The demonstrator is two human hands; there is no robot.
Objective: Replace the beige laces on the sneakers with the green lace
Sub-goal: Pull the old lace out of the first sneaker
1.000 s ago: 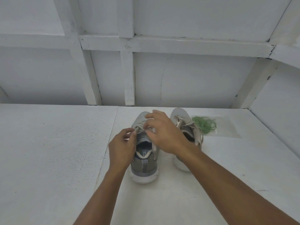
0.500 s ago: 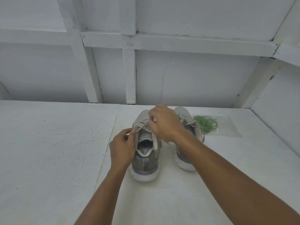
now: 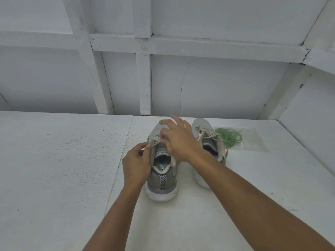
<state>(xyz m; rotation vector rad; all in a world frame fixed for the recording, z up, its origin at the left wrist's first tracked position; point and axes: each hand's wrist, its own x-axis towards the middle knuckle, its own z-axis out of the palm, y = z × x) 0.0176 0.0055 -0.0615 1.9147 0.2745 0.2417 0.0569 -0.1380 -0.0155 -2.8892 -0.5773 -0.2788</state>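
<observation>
Two grey sneakers with beige laces stand heel-toward-me on the white table. My left hand (image 3: 136, 162) grips the left side of the left sneaker (image 3: 162, 180) near its collar. My right hand (image 3: 178, 140) hovers over that shoe's tongue, thumb and forefinger pinching its beige lace (image 3: 155, 142), the other fingers spread. The right sneaker (image 3: 208, 140) stands beside it, partly hidden by my right forearm, its beige lace still threaded. A coiled green lace (image 3: 230, 135) lies to the right of the shoes.
The green lace rests on a clear plastic bag (image 3: 253, 140). The white table (image 3: 63, 169) stretches wide to the left and front. White panelled walls (image 3: 199, 87) close in behind and at the right.
My right hand has shifted slightly forward over the left sneaker and its outer fingers have spread while pulling at the lace. My left hand stays on the shoe's side.
</observation>
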